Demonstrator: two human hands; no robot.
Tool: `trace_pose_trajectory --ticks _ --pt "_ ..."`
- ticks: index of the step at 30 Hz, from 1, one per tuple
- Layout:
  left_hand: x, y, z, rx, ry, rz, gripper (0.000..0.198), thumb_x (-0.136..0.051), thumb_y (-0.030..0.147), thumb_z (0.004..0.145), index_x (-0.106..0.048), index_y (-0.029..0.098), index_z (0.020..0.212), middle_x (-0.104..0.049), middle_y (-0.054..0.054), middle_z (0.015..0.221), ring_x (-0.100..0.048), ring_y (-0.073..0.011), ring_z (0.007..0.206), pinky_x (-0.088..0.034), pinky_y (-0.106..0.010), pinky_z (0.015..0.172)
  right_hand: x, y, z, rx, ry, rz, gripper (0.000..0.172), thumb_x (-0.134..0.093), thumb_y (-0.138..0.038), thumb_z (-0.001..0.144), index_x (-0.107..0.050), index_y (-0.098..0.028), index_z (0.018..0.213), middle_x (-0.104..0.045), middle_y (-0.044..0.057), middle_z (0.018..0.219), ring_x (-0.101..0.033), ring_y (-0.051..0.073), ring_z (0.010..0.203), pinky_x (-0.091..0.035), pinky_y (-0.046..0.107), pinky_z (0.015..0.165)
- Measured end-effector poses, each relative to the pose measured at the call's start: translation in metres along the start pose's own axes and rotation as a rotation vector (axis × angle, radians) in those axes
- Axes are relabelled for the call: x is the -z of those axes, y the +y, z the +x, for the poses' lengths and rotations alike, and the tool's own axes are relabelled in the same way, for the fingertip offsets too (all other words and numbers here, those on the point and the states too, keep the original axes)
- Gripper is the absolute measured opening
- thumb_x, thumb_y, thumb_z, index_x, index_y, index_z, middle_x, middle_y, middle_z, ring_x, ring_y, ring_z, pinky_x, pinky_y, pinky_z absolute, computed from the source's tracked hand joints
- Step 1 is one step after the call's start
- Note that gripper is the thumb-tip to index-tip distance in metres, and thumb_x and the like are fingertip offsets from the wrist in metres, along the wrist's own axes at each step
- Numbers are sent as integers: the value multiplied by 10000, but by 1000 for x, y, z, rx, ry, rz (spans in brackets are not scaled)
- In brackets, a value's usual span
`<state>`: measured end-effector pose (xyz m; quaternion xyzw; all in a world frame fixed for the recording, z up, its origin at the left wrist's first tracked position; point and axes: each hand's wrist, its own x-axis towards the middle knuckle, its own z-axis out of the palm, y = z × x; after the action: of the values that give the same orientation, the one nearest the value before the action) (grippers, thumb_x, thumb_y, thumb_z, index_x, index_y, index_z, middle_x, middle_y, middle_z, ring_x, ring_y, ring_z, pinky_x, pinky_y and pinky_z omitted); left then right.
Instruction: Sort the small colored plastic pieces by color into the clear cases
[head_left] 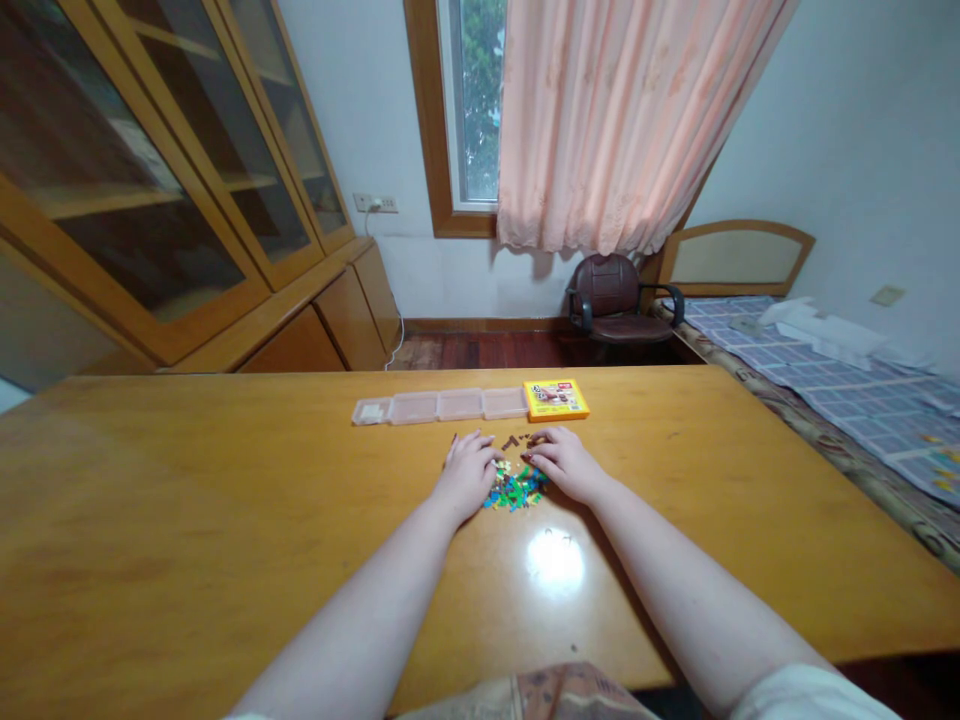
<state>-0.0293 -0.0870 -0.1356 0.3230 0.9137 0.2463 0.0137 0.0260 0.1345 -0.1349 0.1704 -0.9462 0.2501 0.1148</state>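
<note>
A loose pile of tiny green, blue and yellow building bricks point(516, 488) lies on the table between my hands. My left hand point(469, 472) rests palm down at the pile's left side, fingers apart, with the thumb side by the pale yellow pieces. My right hand point(568, 463) is on the other side, its fingers stretched out toward a few small dark brown bricks point(511, 443) just beyond the pile. Some brown pieces are partly hidden by its fingertips; whether it touches them is too small to tell. No held piece shows in either hand.
Beyond my hands stands a row of clear plastic trays point(460, 404), with something pale in the leftmost one. A yellow box point(556, 399) adjoins the row's right end. The wooden table point(225, 520) reflects a bright light near me. A brown chair point(611, 300) stands behind it.
</note>
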Motion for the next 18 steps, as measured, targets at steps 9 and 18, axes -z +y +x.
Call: trace_pose_trajectory --ticks 9,18 --pt "10 5 -3 -244 -167 -95 401 -485 174 860 -619 303 1216 -560 -6 1355 -414 -216 1323 -197 -517 1155 -3 3 1 -60 72 -19 332 -438 -390 964 -722 -224 1012 -619 91 1034 -522 233 982 -401 417 902" --pt "8 3 -3 -167 -88 5 333 -475 165 848 -707 207 1083 -693 -60 1144 -599 -217 1108 -405 -400 1038 -1 4 1 -8 79 74 410 -378 -377 980 -726 -177 896 -660 90 877 -569 218 864 -432 378 828"
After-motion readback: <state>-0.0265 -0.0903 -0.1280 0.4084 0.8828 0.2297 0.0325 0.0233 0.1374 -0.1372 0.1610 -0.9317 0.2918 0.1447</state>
